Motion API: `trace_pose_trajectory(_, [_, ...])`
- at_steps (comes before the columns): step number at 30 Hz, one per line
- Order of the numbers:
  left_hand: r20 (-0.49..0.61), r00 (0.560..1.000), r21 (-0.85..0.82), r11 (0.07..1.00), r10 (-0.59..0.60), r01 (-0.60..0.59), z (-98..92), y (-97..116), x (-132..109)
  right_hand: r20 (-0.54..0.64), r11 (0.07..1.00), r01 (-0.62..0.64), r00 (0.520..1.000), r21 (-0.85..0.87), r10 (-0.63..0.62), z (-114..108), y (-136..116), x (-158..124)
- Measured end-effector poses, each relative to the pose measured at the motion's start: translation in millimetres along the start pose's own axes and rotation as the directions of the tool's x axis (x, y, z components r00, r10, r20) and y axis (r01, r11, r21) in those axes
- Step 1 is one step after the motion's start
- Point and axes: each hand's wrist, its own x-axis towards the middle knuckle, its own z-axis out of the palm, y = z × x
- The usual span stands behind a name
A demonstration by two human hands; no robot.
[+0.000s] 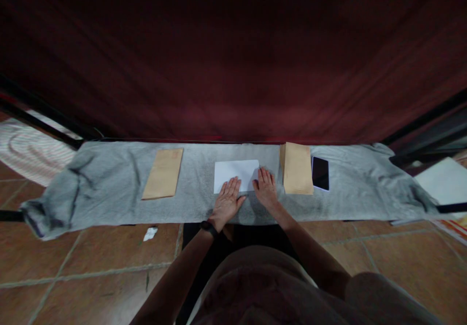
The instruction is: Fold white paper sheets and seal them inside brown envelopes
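Note:
A white sheet of paper (236,169) lies on the grey cloth (197,179) in front of me. Flat on its lower edge rests my left hand (226,202), fingers stretched out and the thumb apart. My right hand (266,188) lies over the paper's right edge, its fingers also extended and palm down. Neither hand grips anything. Just right of my right hand is a stack of brown envelopes (299,169). Farther off to the left lies a single flat brown envelope or thin pile (163,173); I cannot tell which.
A dark-screened phone (321,173) lies beside the envelope stack. Behind the narrow cloth-covered surface hangs a dark red curtain (233,81). Black bars (430,120) flank both ends. A crumpled white scrap (150,233) is on the tiled floor (109,252).

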Motion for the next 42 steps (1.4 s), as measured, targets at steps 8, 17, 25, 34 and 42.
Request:
trace_pose_trajectory(8, [0.032, 0.999, 0.001, 1.0, -0.009, 0.009, 4.9, 2, -2, 0.174, 0.963, 0.252, 0.949, 0.093, -0.265, 7, -54, -8])
trace_pose_trajectory(17, [0.021, 0.999, -0.018, 0.999, -0.031, 0.032, 2.1, 3, -2, 0.202, 0.969, 0.247, 0.948, 0.028, -0.247, 5, -37, -17])
trace_pose_trajectory(25, [0.007, 1.0, -0.033, 0.999, -0.018, 0.018, -0.8, 3, -2, 0.13, 0.967, 0.249, 0.962, -0.048, -0.241, -1, -7, -28])
trace_pose_trajectory(34, [-0.026, 0.991, 0.041, 0.99, -0.133, 0.134, -5.0, -10, -18, 0.044, 0.981, 0.184, 0.982, -0.053, -0.182, -6, 17, -41])
trace_pose_trajectory(42, [-0.075, 0.972, 0.017, 0.974, -0.223, 0.224, -12.7, -37, -35, 0.04, 0.997, 0.069, 0.997, -0.033, -0.068, -11, 20, -43])
